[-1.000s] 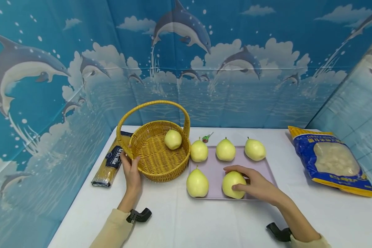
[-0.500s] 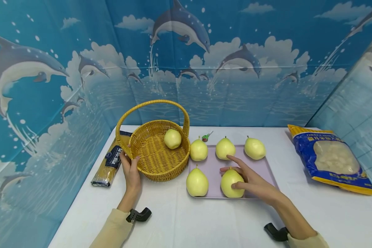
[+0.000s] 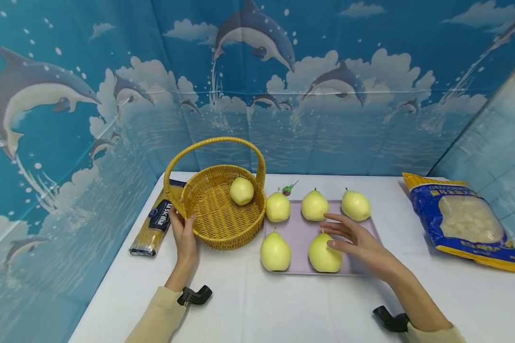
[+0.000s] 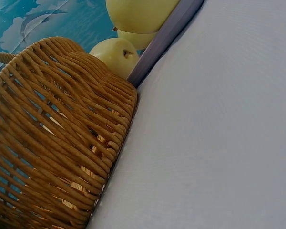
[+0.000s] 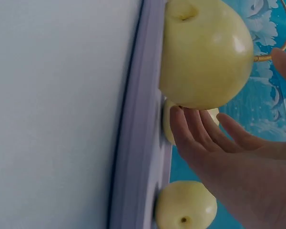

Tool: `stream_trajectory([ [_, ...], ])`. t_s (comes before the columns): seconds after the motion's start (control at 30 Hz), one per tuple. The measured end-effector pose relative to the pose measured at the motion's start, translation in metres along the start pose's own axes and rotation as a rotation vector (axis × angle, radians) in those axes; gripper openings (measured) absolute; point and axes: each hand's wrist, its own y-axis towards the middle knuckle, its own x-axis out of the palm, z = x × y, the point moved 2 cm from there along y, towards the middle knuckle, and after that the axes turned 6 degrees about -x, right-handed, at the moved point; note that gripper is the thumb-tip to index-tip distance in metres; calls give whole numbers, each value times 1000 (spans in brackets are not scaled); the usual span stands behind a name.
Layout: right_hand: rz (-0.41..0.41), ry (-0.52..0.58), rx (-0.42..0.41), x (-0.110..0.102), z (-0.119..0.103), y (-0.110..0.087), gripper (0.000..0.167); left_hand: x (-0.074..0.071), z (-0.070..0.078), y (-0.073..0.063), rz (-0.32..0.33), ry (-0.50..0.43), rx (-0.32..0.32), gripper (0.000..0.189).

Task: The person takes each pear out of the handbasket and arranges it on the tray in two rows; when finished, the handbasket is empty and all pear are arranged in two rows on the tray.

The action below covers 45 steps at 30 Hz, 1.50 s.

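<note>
At the left side of a wicker basket (image 3: 223, 209), my left hand (image 3: 184, 240) grips the wall near the foot of the handle, part of its fingers hidden behind the weave. One yellow-green pear (image 3: 242, 191) lies inside, against the right wall. My right hand (image 3: 360, 245) hovers with spread, relaxed fingers over the front right pear (image 3: 324, 255) on a lilac tray (image 3: 299, 238). In the right wrist view its fingers (image 5: 195, 129) lie behind that pear (image 5: 205, 55), with the thumb apart from it. Several other pears stand on the tray, among them the front left pear (image 3: 275, 252).
A pack of spaghetti (image 3: 154, 224) lies left of the basket. A blue and yellow bag of orecchiette (image 3: 465, 219) lies at the right. Behind the tray is a small green and red lollipop-like item (image 3: 287, 189). A dolphin-print curtain (image 3: 257, 128) closes off the back.
My right hand has loosened from the front right pear; its fingers have spread and risen above it. The pear stays on the tray. My left hand keeps its hold on the basket.
</note>
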Motion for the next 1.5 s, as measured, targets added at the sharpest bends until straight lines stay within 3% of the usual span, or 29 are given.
stream_trajectory([
  [0.27, 77, -39, -133, -1, -17, -2, 65, 5, 3, 3, -6, 10, 0, 63],
  [0.43, 146, -151, -184, 6, -39, 10, 66, 5, 6, 6, 2, 5, 7, 63],
  [0.57, 159, -111, -226, 12, -54, 22, 66, 6, 5, 7, 9, 13, -2, 63],
  [0.83, 62, -39, -280, 46, -83, 60, 71, 4, 3, 3, 8, -15, -3, 64],
  [1.03, 35, 4, -269, 75, -98, 95, 75, 4, 6, 0, 6, 15, 7, 62],
  [1.17, 26, 36, -265, 92, -102, 118, 75, 4, 7, 0, 12, 13, -5, 63],
  [1.37, 46, -34, -279, 115, -99, 148, 77, 2, 6, -3, 24, 36, -33, 65],
  [1.5, 51, -46, -227, 122, -94, 160, 77, 2, 6, -5, 32, 52, -44, 65],
])
